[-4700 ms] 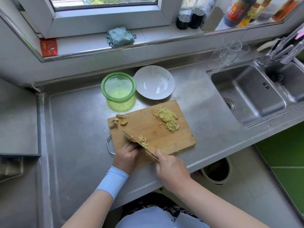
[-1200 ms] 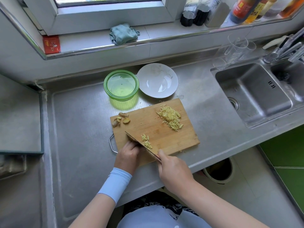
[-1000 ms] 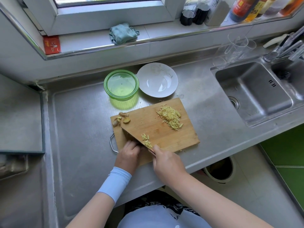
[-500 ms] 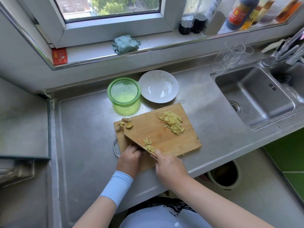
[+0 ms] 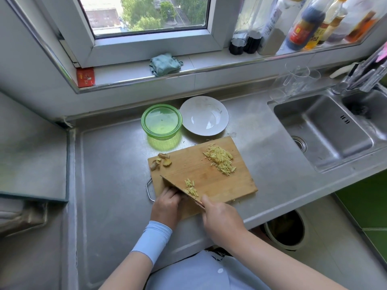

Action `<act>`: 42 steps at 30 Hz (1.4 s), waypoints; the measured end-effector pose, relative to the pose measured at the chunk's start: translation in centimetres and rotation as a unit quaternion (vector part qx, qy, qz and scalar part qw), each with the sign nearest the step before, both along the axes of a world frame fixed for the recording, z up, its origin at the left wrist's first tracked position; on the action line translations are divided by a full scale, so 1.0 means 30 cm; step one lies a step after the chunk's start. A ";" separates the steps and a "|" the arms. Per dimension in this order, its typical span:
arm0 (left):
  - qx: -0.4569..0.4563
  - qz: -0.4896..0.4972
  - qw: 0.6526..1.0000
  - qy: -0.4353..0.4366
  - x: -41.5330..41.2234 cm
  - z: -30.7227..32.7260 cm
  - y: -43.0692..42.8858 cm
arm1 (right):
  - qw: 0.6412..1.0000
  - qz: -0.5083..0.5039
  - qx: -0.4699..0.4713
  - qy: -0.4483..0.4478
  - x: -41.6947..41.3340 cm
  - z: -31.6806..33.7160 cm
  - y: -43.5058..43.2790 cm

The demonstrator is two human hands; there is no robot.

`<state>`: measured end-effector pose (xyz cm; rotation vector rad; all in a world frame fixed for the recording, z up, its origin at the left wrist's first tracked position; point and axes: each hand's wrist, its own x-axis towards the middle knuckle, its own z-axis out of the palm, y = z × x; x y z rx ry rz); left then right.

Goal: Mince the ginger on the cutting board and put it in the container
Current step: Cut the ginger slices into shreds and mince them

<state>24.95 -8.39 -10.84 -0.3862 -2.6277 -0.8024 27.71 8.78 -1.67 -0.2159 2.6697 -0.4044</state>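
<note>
A wooden cutting board lies on the steel counter. A pile of ginger strips sits near its far right corner, and a small heap of cut ginger lies beside the knife blade. Ginger peel scraps rest at the far left corner. My right hand grips the knife handle, blade edge down on the board. My left hand has curled fingers on the board just left of the blade; what they hold is hidden. A green lidded container stands behind the board.
A white plate sits right of the container. The sink is to the right, with glass cups behind it. Bottles and a cloth stand on the windowsill. A bin stands below the counter edge.
The knife has chopped in place beside my left hand, and a few more cut bits lie by the blade. The camera has tilted up, showing more window.
</note>
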 end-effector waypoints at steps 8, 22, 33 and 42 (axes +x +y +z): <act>-0.004 0.005 1.000 0.009 0.005 -0.001 0.001 | 1.000 0.013 -0.010 0.008 -0.033 -0.001 -0.047; 0.027 0.014 1.000 -0.006 0.017 -0.028 0.002 | 1.000 0.009 -0.003 0.021 0.006 0.006 -0.033; 0.027 0.025 0.999 0.009 0.036 -0.044 0.010 | 1.000 0.015 0.009 0.014 -0.024 -0.004 -0.071; 0.026 0.052 0.998 0.022 0.039 -0.053 0.018 | 1.000 0.008 0.023 0.010 -0.018 -0.012 -0.074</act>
